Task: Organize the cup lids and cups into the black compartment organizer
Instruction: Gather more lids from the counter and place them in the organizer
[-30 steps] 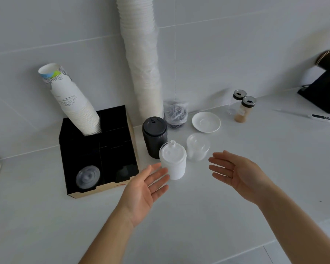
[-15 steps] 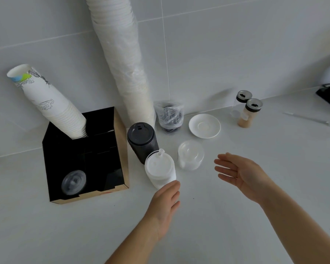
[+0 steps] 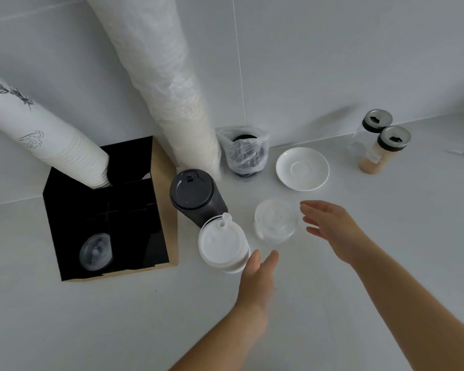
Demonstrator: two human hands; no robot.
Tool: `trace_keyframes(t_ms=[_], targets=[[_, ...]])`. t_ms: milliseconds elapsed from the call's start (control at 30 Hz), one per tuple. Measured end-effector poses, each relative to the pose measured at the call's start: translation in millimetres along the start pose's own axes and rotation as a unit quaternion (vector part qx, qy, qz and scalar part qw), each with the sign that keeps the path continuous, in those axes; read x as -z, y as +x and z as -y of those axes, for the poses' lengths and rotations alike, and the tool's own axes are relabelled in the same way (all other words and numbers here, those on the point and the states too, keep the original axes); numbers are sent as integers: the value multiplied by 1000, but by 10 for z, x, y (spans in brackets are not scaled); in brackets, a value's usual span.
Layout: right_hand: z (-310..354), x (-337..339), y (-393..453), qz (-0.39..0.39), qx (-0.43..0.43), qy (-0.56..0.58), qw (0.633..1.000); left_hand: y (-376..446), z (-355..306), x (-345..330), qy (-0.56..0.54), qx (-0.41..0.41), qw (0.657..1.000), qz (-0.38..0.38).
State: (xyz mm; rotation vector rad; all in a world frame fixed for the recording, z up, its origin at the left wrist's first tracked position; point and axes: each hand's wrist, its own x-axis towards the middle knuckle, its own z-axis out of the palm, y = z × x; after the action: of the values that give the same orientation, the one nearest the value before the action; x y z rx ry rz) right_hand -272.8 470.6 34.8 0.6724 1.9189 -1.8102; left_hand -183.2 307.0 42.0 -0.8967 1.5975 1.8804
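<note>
The black compartment organizer (image 3: 160, 210) stands at the left of the counter. A stack of printed paper cups (image 3: 46, 145) leans out of its back left compartment, and clear lids (image 3: 95, 253) lie in its front left one. Right of it stand a stack of black lids (image 3: 194, 195), a stack of white lids (image 3: 223, 245) and a stack of clear lids (image 3: 275, 223). My left hand (image 3: 256, 282) is open, fingertips touching the white stack's near edge. My right hand (image 3: 332, 228) is open just right of the clear stack.
A tall wrapped sleeve of white cups (image 3: 169, 84) leans on the tiled wall. Behind the lid stacks sit bagged black lids (image 3: 243, 151), a white saucer (image 3: 302, 168) and two shaker jars (image 3: 381, 145) at the right.
My left hand has come forward and right to the white lids' near edge. My right hand has moved in beside the clear lids. The view has closed in and tilted down.
</note>
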Motion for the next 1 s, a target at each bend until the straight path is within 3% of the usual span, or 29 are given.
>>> trace_keyframes(t_ms=[300, 767, 1000], targets=[[46, -193, 367, 52, 12, -93, 994, 264, -111, -219, -40, 9, 998, -43], [-114, -172, 555, 59, 10, -86, 994, 647, -77, -346, -3, -1, 994, -108], [-85, -131, 585, 84, -17, -89, 992, 679, -104, -358, -55, 7, 991, -118]])
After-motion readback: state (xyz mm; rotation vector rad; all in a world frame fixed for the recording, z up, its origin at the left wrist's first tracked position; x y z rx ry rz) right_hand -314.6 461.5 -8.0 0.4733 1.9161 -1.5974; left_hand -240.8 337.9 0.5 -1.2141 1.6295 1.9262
